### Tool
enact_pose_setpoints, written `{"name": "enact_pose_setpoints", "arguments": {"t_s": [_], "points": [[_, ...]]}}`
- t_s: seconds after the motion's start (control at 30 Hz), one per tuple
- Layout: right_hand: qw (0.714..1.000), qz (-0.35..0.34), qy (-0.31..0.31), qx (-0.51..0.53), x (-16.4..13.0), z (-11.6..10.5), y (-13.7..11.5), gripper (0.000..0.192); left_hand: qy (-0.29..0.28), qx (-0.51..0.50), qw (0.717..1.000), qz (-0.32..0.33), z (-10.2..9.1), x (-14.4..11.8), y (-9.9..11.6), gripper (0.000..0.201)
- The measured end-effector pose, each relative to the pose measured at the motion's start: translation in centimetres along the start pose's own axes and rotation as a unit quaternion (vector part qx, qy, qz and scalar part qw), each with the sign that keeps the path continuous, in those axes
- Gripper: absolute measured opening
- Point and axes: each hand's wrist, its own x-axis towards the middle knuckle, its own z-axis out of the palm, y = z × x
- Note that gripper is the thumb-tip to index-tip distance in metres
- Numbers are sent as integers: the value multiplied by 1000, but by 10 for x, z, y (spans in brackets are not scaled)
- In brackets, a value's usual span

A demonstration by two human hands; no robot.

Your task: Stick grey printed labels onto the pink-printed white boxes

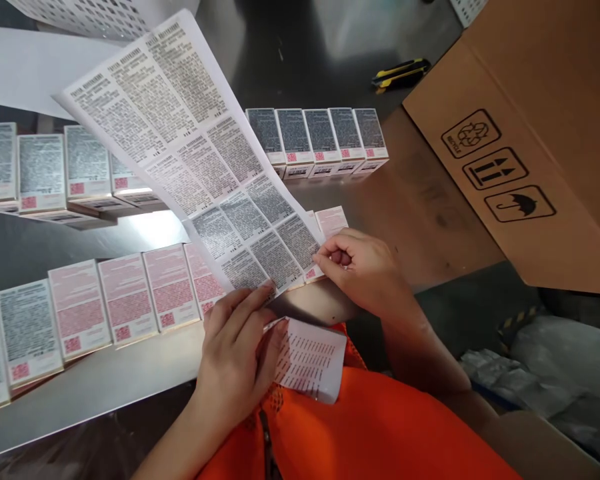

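A long sheet of printed labels (195, 167) slants across the middle, its lower end between my hands. My left hand (240, 353) is closed on the sheet's bottom edge, and the end curls back under the fingers, showing its printed backing. At the lower right corner of the sheet, my right hand (365, 267) pinches with thumb and forefinger. Whether a label has come loose there I cannot tell. Small boxes stand in a row beneath the sheet, such as a pink-printed box (170, 287) and a box with dark text (29, 333). The sheet hides part of this row.
Farther back on the metal table (145, 370) are more boxes with dark labels (320, 137). A yellow and black utility knife (400, 75) lies behind them. At right a large cardboard carton (530, 147) leans in. A white perforated basket (90, 17) stands at the back left.
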Motion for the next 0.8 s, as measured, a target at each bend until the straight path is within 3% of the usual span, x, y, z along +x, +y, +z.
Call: {"name": "enact_pose_setpoints", "arguments": {"t_s": [0.23,0.33,0.4,0.47,0.8], "points": [[990,-60,124,28,-11,7,1,19,9,-53,998,-40,-7,-15,-11,11],[982,-166,69,57,-30,9,-17,6,2,-87,993,-79,-9,-15,-10,12],[970,-232,-6,69,-43,13,-29,8,-7,-110,988,-105,-11,-14,-9,11],[962,-264,-34,61,-53,18,-37,14,-15,-131,983,-125,-15,-13,-9,8],[946,-311,11,-93,-70,25,-45,12,-28,-153,978,-139,-19,-11,-7,13]]}}
